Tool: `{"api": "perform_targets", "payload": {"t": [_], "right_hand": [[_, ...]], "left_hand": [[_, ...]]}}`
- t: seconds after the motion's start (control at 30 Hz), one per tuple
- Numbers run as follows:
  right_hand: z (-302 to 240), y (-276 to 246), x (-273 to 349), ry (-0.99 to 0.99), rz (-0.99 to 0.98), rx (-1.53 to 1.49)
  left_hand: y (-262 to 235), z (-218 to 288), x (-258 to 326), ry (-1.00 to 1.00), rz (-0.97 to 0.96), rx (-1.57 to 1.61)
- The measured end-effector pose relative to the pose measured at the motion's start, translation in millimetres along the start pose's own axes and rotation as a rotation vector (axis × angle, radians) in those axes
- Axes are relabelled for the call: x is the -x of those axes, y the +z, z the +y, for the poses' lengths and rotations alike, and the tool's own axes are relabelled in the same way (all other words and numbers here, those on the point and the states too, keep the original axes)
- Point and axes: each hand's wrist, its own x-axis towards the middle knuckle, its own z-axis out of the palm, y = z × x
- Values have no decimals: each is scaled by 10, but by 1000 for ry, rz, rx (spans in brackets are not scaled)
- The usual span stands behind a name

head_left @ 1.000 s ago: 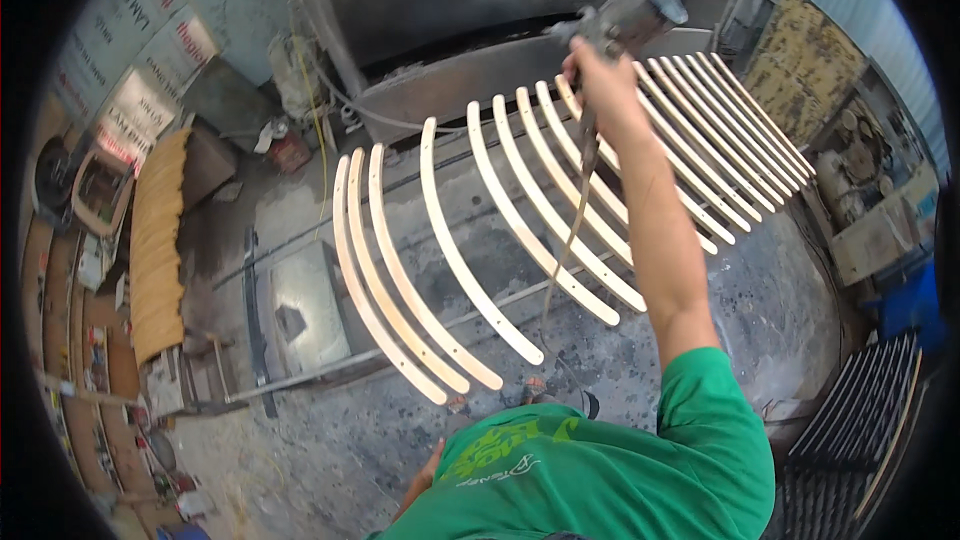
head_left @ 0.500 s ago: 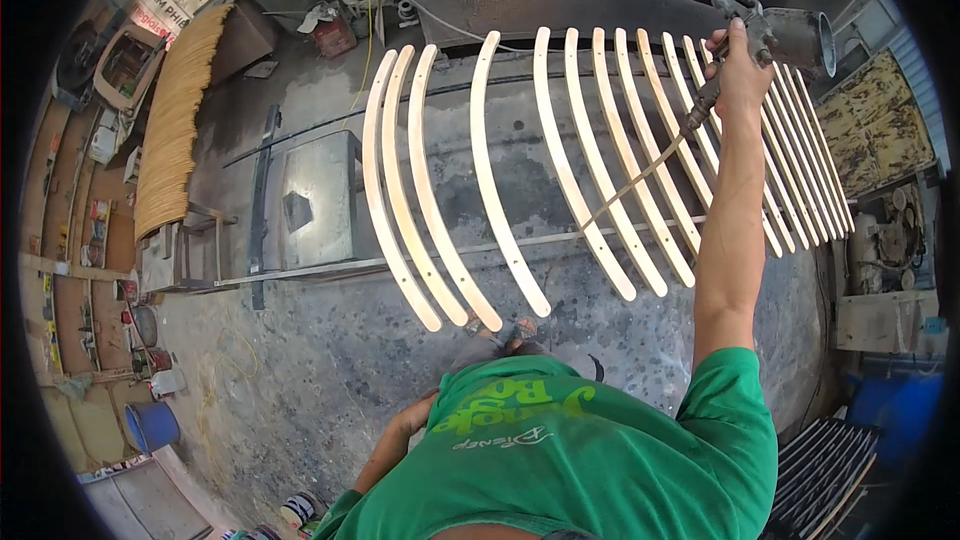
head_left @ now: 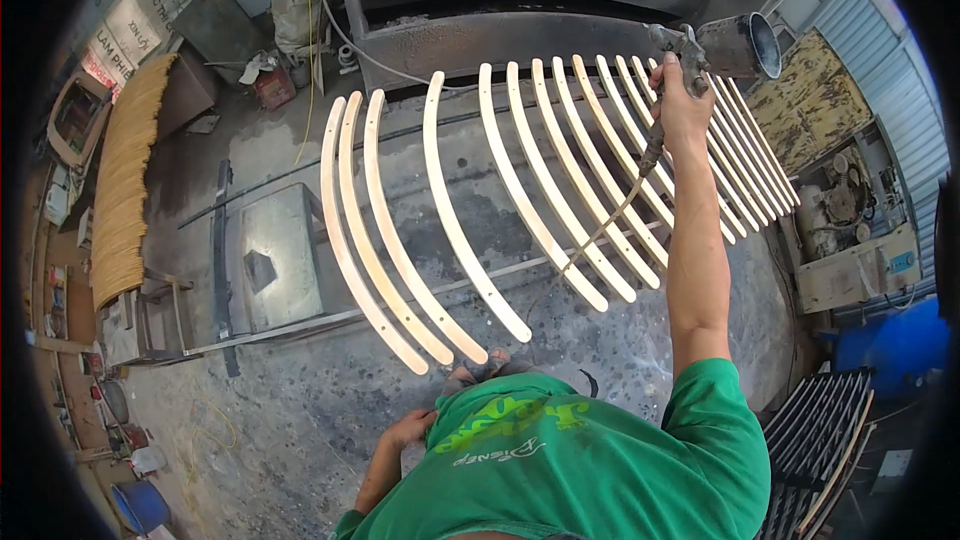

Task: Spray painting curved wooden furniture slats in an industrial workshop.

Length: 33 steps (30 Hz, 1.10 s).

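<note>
Grey metal spray gun (head_left: 735, 46), clamped in right hand (head_left: 687, 108) above far ends of pale curved wooden slats (head_left: 438, 185); widest gaps flanking fourth from left. Left hand (head_left: 411, 427) near green T-shirt (head_left: 610, 455), grip unclear.

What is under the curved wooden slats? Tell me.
Between the curved wooden slats show two long rails and the grey floor below; what lies directly beneath each slat, or behind the right forearm, is covered.
</note>
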Motion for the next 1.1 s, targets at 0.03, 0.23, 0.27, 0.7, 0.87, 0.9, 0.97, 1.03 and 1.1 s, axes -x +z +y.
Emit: {"api": "perform_targets", "payload": {"t": [0.03,0.23,0.27,0.7,0.87,0.9,0.97,1.03,1.1], "right_hand": [[-13,17,43,-8,-5,9],[-100,36,30,-68,-21,117],[-71,40,-15,-66,-38,134],[512,95,-712,-84,-112,69],[633,99,-1028,30,-256,85],[658,105,-1077,73,-312,50],[755,65,-1196,42,-289,74],[824,90,-1285,31,-237,46],[828,100,-1372,60,-253,56]], "left_hand": [[-30,103,18,17,-48,6],[-6,425,-7,34,-64,-84],[11,463,9,55,-56,-89],[503,625,-250,9,71,143],[800,634,-334,-78,241,273],[844,558,-408,-94,286,412],[956,437,-427,-114,343,562],[1055,390,-450,-172,418,706],[1193,327,-430,-180,443,752]]}}
